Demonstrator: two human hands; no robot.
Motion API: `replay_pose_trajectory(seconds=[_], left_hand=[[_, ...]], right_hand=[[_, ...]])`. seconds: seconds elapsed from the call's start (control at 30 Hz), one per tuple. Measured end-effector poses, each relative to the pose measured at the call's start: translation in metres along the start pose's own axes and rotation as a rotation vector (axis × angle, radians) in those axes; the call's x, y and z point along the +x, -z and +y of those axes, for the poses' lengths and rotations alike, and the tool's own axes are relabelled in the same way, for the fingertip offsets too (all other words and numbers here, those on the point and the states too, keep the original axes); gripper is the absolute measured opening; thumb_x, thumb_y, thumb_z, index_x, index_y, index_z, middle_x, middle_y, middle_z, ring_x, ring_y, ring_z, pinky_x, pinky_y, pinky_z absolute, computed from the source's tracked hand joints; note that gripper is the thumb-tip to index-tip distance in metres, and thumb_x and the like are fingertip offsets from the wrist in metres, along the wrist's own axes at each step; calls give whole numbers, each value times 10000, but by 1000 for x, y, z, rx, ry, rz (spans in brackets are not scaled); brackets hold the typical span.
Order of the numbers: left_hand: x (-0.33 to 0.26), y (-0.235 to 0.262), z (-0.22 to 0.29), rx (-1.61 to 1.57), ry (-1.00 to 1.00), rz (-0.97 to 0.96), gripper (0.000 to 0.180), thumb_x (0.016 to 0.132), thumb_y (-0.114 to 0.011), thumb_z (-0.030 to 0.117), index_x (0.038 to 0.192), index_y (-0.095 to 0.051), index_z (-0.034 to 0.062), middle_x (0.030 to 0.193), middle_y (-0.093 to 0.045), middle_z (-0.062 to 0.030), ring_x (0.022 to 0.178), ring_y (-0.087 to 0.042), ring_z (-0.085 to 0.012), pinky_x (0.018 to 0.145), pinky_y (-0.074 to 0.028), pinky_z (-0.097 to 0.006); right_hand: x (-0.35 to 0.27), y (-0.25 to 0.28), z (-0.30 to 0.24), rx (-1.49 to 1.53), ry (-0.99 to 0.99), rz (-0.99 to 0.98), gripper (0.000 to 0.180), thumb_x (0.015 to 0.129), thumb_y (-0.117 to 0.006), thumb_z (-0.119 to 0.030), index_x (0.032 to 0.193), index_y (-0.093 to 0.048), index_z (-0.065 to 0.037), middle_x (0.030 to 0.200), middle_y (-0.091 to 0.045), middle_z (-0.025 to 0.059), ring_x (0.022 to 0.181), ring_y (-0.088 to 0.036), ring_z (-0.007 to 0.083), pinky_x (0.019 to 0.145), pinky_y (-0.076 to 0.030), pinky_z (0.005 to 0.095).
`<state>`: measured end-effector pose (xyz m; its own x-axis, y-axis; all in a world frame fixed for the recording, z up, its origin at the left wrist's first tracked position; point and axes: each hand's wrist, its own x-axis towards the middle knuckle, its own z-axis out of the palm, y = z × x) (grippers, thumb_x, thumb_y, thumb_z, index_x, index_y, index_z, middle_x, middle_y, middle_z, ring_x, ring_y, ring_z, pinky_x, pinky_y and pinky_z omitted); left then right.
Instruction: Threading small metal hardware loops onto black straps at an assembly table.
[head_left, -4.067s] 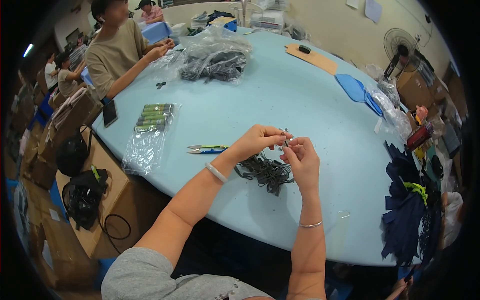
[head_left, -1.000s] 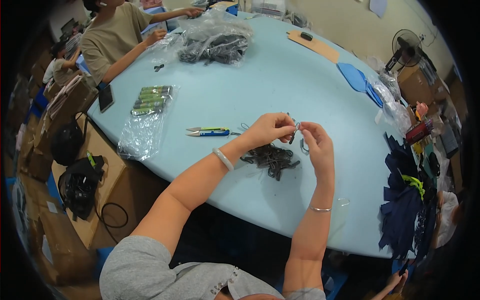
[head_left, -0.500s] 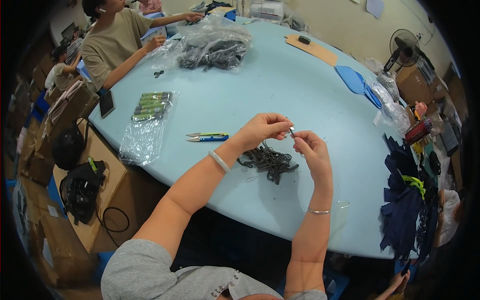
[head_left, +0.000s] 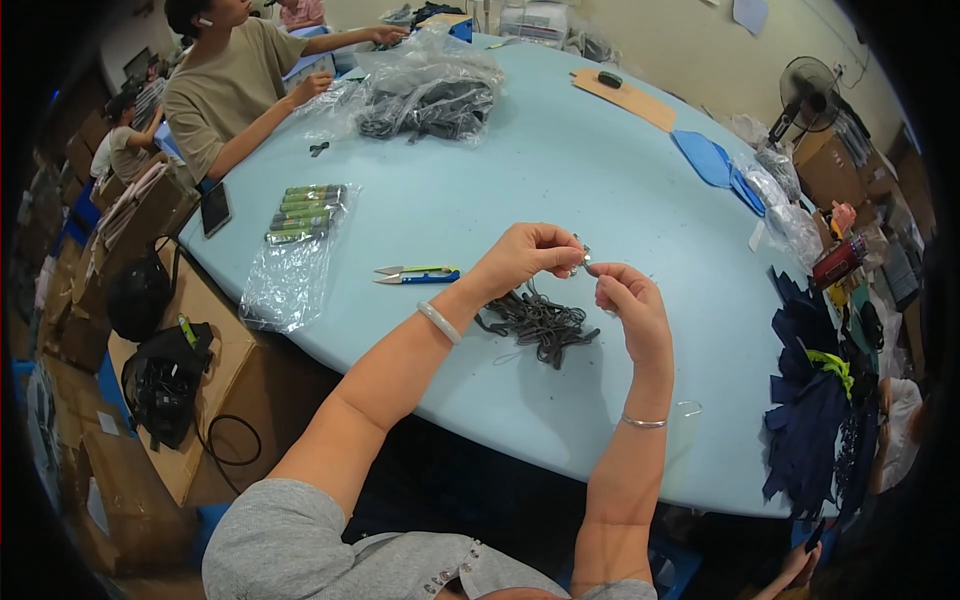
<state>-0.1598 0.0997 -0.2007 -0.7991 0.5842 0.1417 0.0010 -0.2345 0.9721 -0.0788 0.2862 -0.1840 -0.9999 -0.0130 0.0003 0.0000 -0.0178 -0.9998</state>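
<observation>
Over the table, my left hand point(head_left: 533, 256) is closed in a pinch on a small shiny metal piece point(head_left: 585, 258), too small to make out fully. My right hand point(head_left: 635, 305) faces it, thumb and forefinger pinched at a thin dark bit touching that piece. Below both hands lies a tangled heap of dark grey cords point(head_left: 545, 325), partly hidden behind my left wrist. To the left of my left wrist is a pair of thread snips point(head_left: 418, 274) with blue and yellow-green handles.
On the pale blue table point(head_left: 480, 190) lie a clear bag of green-and-grey items point(head_left: 300, 225), a phone point(head_left: 215, 207) and a bent wire hook point(head_left: 689, 408). A plastic bag of dark goods point(head_left: 430, 100) lies by a co-worker point(head_left: 235, 90). Navy fabric strips point(head_left: 800, 430) hang at right.
My right hand has shifted slightly right and down, away from my left fingers. More of the shiny piece shows between them.
</observation>
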Motion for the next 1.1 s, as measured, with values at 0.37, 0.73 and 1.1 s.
replay_pose_trajectory(seconds=[0.37, 0.73, 1.1], left_hand=[[3, -8, -7, 95, -14, 22, 143, 856, -655, 130, 921, -662, 2, 810, -636, -33, 700, -577, -87, 638, -487, -222], [9, -3, -44, 988, -261, 89, 187, 787, -703, 196, 816, -603, 40, 845, -577, -102, 741, -575, -248, 683, -477, -338], [2, -7, -11, 454, -208, 74, 163, 786, -707, 46, 922, -636, -7, 864, -682, -53, 807, -649, -117, 764, -537, -252]], right_hand=[[5, -9, 10, -74, 89, 162, 148, 857, -638, -126, 900, -637, 16, 794, -635, 33, 711, -582, 92, 644, -467, 220], [9, -9, 13, -203, 48, 259, 169, 859, -634, -136, 874, -638, 32, 747, -632, 29, 684, -580, 79, 625, -464, 212], [6, -11, 11, -272, 51, 271, 180, 847, -642, -154, 860, -647, 26, 718, -639, 37, 666, -590, 84, 624, -471, 215]])
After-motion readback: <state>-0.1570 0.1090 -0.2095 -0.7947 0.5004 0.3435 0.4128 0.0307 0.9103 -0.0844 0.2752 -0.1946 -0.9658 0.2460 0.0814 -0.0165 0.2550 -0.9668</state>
